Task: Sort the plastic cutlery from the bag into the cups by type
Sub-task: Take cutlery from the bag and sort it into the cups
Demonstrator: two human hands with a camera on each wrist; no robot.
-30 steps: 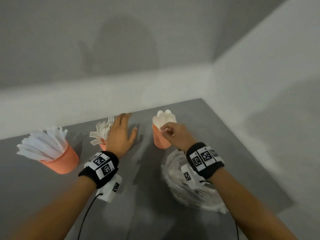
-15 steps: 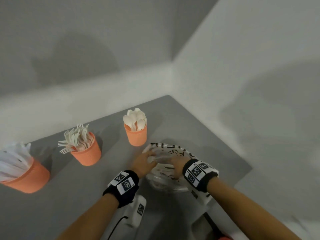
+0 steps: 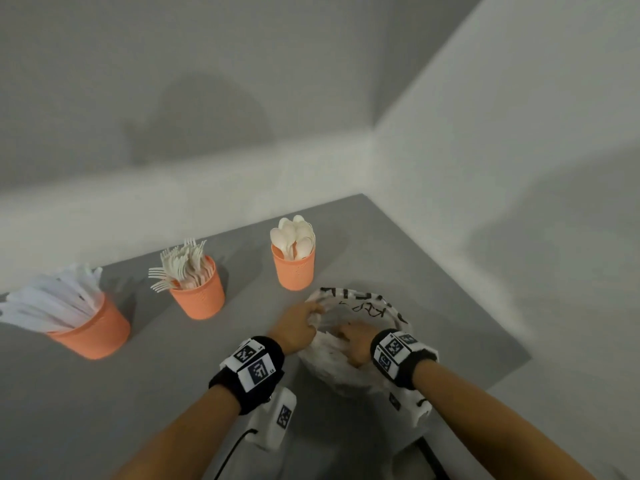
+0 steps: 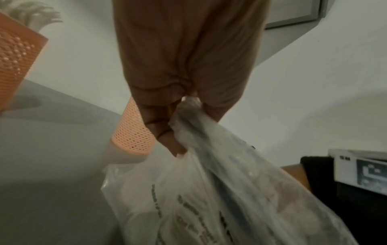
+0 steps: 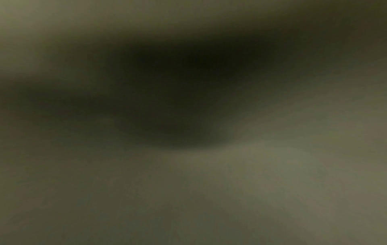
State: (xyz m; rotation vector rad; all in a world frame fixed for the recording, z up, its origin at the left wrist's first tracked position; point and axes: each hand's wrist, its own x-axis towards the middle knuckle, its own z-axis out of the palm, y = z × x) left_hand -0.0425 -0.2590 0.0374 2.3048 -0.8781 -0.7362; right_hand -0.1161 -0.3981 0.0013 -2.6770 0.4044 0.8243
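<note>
Retrieval from the bag (image 3: pixel 360 310) is the step in hand: both hands are at the crumpled plastic sack lying at lower centre-right of the head view, on the grey counter (image 3: pixel 86 410). The left hand (image 3: pixel 294 329) pinches the bag's rim between thumb and curled fingers (image 4: pixel 165 131), as the left wrist view shows plainly, lifting the film so the mouth stays open. The right hand (image 3: pixel 353 344) is pushed down into the opening, wrist bent and knuckles uppermost; its fingers are buried in the plastic and the right wrist view is only a dark blur, so I cannot tell whether it has closed on a piece or is open and groping. Three orange cups stand in a row across the middle left of the frame: the knife cup (image 3: pixel 93 330) furthest left, the fork cup (image 3: pixel 199 292) in the middle, the spoon cup (image 3: pixel 293 268) just beyond the bag. All three look well filled, so the sorting seems far along. The next move calls for the right hand to draw one piece clear of the clinging film, see its type, and carry it to the matching cup while the left keeps the mouth held wide.
</note>
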